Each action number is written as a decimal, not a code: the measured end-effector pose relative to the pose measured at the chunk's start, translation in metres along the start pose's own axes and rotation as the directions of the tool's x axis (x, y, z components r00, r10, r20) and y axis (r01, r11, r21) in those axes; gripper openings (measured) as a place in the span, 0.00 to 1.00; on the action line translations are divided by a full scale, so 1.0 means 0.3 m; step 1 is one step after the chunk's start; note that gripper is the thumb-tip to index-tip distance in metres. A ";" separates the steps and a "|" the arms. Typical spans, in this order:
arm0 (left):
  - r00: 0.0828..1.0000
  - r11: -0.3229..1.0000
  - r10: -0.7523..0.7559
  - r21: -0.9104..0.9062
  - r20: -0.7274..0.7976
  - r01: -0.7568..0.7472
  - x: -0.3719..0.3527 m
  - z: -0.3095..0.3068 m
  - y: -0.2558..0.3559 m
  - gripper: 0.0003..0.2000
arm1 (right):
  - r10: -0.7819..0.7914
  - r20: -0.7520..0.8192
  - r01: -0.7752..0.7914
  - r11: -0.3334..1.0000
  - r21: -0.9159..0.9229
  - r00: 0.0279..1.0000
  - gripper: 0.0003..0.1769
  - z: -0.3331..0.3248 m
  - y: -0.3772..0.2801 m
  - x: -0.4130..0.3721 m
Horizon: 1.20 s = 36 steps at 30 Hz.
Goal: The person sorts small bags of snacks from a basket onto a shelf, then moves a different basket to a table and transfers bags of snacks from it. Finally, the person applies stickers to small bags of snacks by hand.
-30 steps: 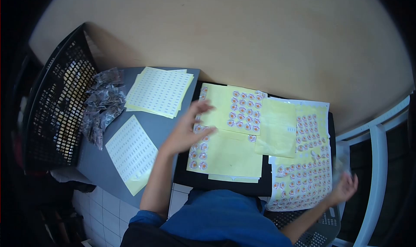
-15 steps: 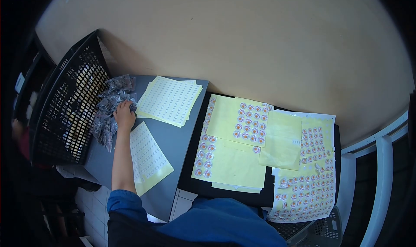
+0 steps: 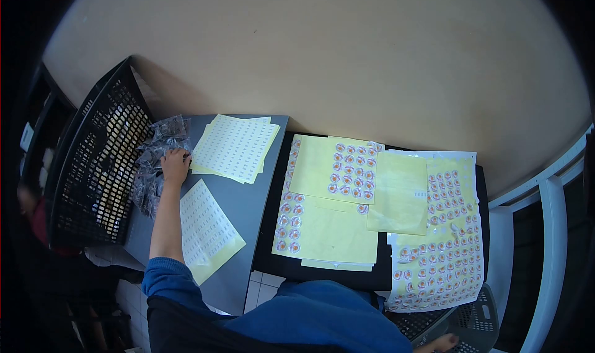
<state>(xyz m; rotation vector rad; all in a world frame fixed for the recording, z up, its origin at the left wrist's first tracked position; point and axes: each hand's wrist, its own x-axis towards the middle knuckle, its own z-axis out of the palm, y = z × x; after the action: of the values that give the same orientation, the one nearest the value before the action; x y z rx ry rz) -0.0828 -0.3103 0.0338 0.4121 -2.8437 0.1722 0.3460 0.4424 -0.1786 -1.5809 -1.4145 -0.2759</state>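
Note:
On the grey table, my left hand (image 3: 176, 162) is at the right edge of a pile of small clear plastic bags (image 3: 170, 127) with dark contents. Its fingers curl down and look closed on one bag, though the hand covers most of it. A sheet of small printed labels (image 3: 209, 226) lies beside my left forearm, with a stack of similar label sheets (image 3: 235, 145) to the right of the hand. Only part of my right hand (image 3: 444, 342) shows, low at the bottom edge near a grey basket (image 3: 474, 322); its fingers are mostly hidden.
A large black perforated basket (image 3: 102, 161) stands tilted at the table's left. To the right, a black surface holds yellow backing sheets (image 3: 328, 232) and a big sheet of round orange-and-white stickers (image 3: 443, 260). White rails (image 3: 548, 241) rise at far right. Part of another person (image 3: 38, 220) shows at far left.
My left hand's fingers have drawn in from lying spread over the bags. My right hand has come into sight at the bottom right. The view has shifted slightly.

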 end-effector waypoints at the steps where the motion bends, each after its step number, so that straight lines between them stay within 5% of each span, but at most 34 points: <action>1: 1.000 1.000 0.008 0.000 -0.003 -0.008 0.007 0.007 -0.007 0.11 | 0.053 0.075 -0.061 0.992 0.106 0.996 0.10 0.059 0.009 0.054; 4: 0.994 0.975 0.077 -0.202 -0.071 -0.090 0.020 0.074 -0.070 0.09 | 0.068 0.113 -0.107 0.914 0.391 0.991 0.13 -0.002 -0.248 0.188; 6: 0.937 0.913 0.224 -0.279 -0.267 -0.298 0.019 0.104 -0.106 0.08 | -0.002 0.057 -0.025 0.881 0.473 0.998 0.13 -0.023 -0.349 0.229; 12: 0.994 0.962 0.066 -0.259 -0.086 -0.086 -0.017 -0.010 -0.034 0.07 | -0.053 0.012 0.025 0.644 0.765 0.999 0.10 -0.145 -0.726 0.171; 14: 0.984 0.953 0.016 -0.296 -0.179 -0.070 -0.015 0.023 -0.042 0.05 | -0.085 0.002 0.049 0.596 0.802 0.996 0.09 -0.190 -0.839 0.127; 16: 0.964 0.942 -0.038 -0.331 -0.265 -0.054 0.001 0.042 -0.060 0.04 | -0.138 0.155 -0.073 0.471 0.879 0.978 0.07 -0.226 -0.935 0.068; 18: 0.812 0.866 -0.240 -0.495 -0.532 -0.069 0.023 0.045 -0.073 0.04 | -0.235 0.118 -0.001 0.444 0.896 0.965 0.06 -0.262 -1.003 0.028; 19: 0.812 0.866 -0.241 -0.496 -0.531 -0.068 0.033 0.028 -0.066 0.04 | -0.333 0.078 0.070 0.410 0.910 0.940 0.05 -0.279 -1.035 0.009; 21: 0.586 0.771 -0.452 -0.625 -0.672 -0.122 0.060 -0.029 -0.064 0.07 | -0.356 0.097 0.039 0.355 0.934 0.929 0.04 -0.319 -1.094 -0.033; 24: 0.524 0.687 -0.526 -0.698 -0.670 -0.202 0.042 -0.163 0.025 0.08 | -0.439 0.145 -0.042 0.236 0.971 0.887 0.05 -0.381 -1.170 -0.099; 25: 0.527 0.684 -0.527 -0.701 -0.667 -0.203 0.028 -0.202 0.076 0.08 | -0.498 0.171 -0.096 0.173 0.980 0.850 0.06 -0.400 -1.194 -0.122; 27: 0.588 0.404 -0.516 -0.782 -0.623 -0.474 -0.014 -0.269 0.212 0.07 | -0.583 0.168 -0.145 0.086 0.986 0.795 0.07 -0.434 -1.247 -0.174; 28: 0.645 0.325 -0.484 -0.806 -0.591 -0.494 -0.045 -0.291 0.285 0.06 | -0.619 0.210 -0.208 0.077 0.975 0.756 0.07 -0.465 -1.280 -0.197; 30: 0.770 0.208 -0.442 -0.888 -0.460 -0.411 -0.130 -0.335 0.466 0.07 | -0.712 0.279 -0.357 0.043 0.933 0.645 0.08 -0.534 -1.348 -0.241; 32: 0.933 -0.135 -0.305 -0.961 -0.190 -0.240 -0.243 -0.362 0.660 0.06 | -0.815 0.273 -0.462 0.007 0.887 0.512 0.09 -0.596 -1.404 -0.275; 33: 0.988 -0.182 -0.152 -0.981 -0.038 -0.066 -0.307 -0.372 0.721 0.05 | -0.860 0.241 -0.480 -0.006 0.877 0.450 0.10 -0.623 -1.430 -0.289; 36: 0.988 -0.381 0.141 -0.924 -0.061 -0.003 -0.418 -0.327 0.887 0.04 | -0.910 0.254 -0.574 0.023 0.819 0.327 0.13 -0.686 -1.495 -0.326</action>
<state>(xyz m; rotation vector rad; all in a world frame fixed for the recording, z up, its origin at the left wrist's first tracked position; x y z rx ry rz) -0.0212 -0.0088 0.0725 -0.2618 -1.7480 -2.2344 0.0151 0.1639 0.0787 0.1909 -1.9082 1.5988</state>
